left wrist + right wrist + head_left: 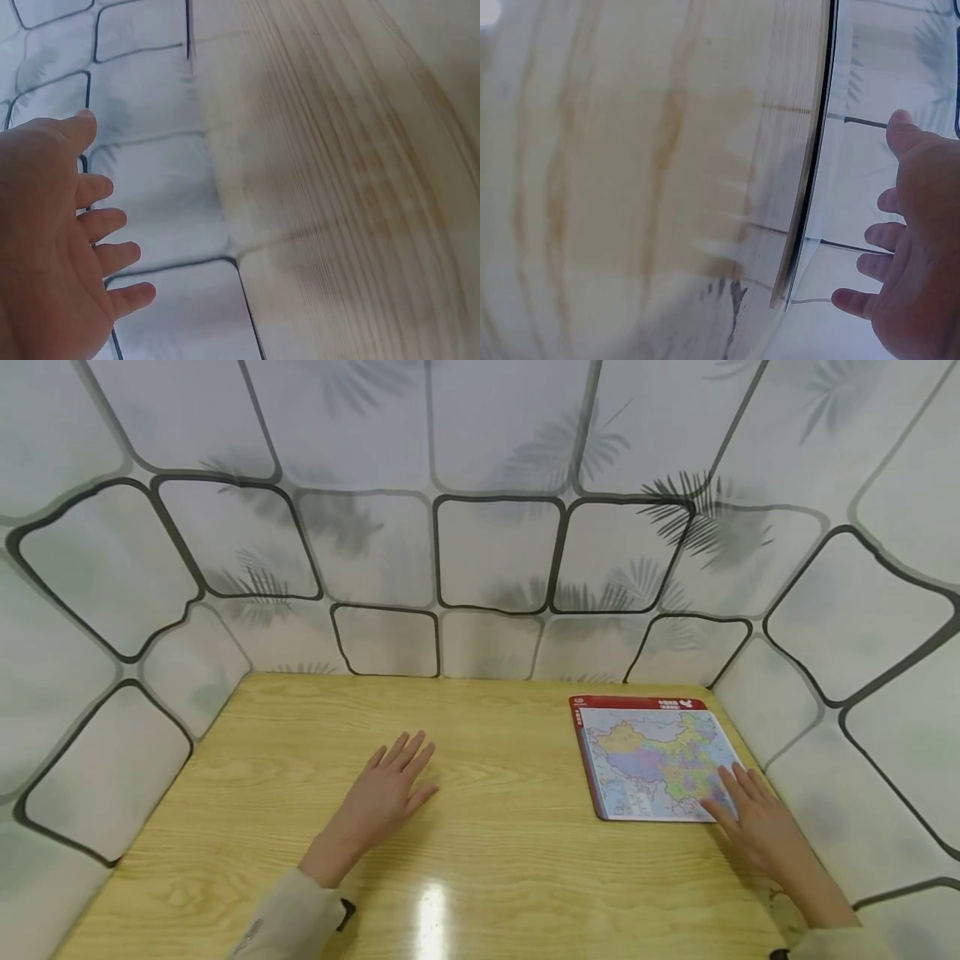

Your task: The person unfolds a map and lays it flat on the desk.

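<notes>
A flat map board (645,760) with a red border lies at the right of the wooden table, printed with a coloured map of China. My right hand (761,827) is over its near right corner with the fingers spread, hiding that corner; whether it touches the board cannot be told. In the right wrist view the same hand (922,240) has its fingers extended and holds nothing. Left of the table's middle, my left hand (382,797) is held out with straight fingers, palm down. The left wrist view shows that hand (52,232) with nothing in it.
The wooden table (487,843) has a glossy top with a bright light reflection near its front. Pale walls (495,560) with dark rounded outlines and leaf prints enclose it at the back and both sides. The right wall stands close to my right hand.
</notes>
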Motion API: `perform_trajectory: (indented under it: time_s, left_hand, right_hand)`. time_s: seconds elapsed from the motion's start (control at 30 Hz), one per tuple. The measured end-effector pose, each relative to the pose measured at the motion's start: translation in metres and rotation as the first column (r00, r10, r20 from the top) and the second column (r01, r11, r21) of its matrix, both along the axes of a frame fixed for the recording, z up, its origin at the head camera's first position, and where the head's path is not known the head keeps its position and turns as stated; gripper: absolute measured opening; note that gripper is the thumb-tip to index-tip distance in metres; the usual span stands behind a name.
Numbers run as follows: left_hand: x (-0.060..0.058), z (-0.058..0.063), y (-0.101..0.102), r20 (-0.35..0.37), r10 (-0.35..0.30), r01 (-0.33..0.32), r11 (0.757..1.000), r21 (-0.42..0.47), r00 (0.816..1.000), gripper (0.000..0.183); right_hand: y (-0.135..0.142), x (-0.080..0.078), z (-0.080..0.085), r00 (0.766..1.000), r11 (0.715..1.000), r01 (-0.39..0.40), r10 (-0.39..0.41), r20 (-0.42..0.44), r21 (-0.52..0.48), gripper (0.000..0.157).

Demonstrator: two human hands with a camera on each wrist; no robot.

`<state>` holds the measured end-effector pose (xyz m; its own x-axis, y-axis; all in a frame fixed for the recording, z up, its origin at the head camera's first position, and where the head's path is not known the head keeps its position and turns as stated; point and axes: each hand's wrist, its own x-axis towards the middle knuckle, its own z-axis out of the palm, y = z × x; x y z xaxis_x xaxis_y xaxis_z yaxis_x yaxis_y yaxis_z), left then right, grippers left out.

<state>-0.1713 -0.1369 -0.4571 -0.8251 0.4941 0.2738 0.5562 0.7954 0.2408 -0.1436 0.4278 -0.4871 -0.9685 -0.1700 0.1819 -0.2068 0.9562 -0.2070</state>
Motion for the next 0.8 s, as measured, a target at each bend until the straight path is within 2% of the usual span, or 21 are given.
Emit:
perform_trajectory:
  time_s: [0.27,0.5,0.63,0.8]
  left_hand:
    - [-0.007,-0.002,0.048,-0.024,-0.094,0.094,0.996,-0.009,0.995,0.061]
    - [-0.012,-0.003,0.087,0.013,-0.144,0.144,0.989,-0.025,0.99,0.059]
    - [-0.013,-0.002,0.109,0.021,-0.162,0.163,0.986,-0.047,0.987,0.056]
    - [-0.014,0.0,0.136,0.056,-0.155,0.159,0.983,-0.096,0.986,0.057]
  right_hand:
    - [0.005,0.0,0.0,0.996,0.997,0.074,-0.076,0.047,0.026,0.072]
    - [0.008,-0.002,0.001,0.989,0.994,0.108,-0.111,0.099,0.035,0.076]
    - [0.01,-0.003,-0.001,0.984,0.992,0.123,-0.126,0.125,0.031,0.078]
    - [0.012,-0.003,-0.004,0.983,0.992,0.127,-0.129,0.132,0.026,0.078]
